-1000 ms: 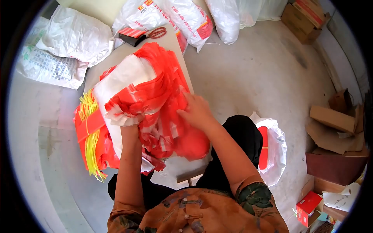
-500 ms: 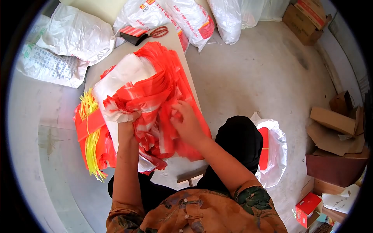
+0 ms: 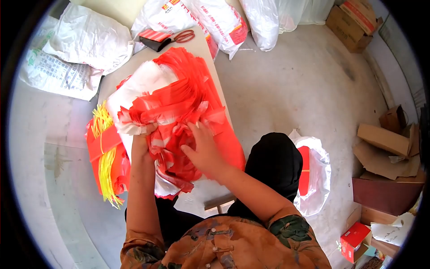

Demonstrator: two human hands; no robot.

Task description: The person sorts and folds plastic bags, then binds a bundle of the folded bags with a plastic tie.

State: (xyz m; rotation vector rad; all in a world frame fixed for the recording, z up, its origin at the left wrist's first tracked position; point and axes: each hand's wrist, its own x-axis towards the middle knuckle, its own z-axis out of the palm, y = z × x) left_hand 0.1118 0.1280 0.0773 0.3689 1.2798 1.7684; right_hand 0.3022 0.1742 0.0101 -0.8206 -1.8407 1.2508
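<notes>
A crumpled bunch of thin red-and-white plastic sheets [image 3: 174, 101] lies across the small table before me. At its left side, my left hand [image 3: 145, 133] is closed round the gathered edges; part of its fingers is hidden in the folds. My right hand [image 3: 204, 148] rests against the right side of the bunch, thumb and fingers spread apart, touching the loose folds. Beneath the bunch are a flatter red layer [image 3: 228, 145] and a white sheet [image 3: 124, 101]. Left of them hangs a red bundle [image 3: 96, 150] with yellow ties [image 3: 107, 172].
Scissors [image 3: 183, 36] and a black item with a striped top [image 3: 155, 41] lie at the table's far end. Stuffed white sacks [image 3: 92, 40] stand behind. A silvery bag [image 3: 319, 179] sits by my knee. Cardboard boxes [image 3: 385, 139] line the right wall.
My right hand has moved slightly left and its fingers have spread. The folds under it have shifted, baring more of the flat red layer. My left hand stays closed on the bunch.
</notes>
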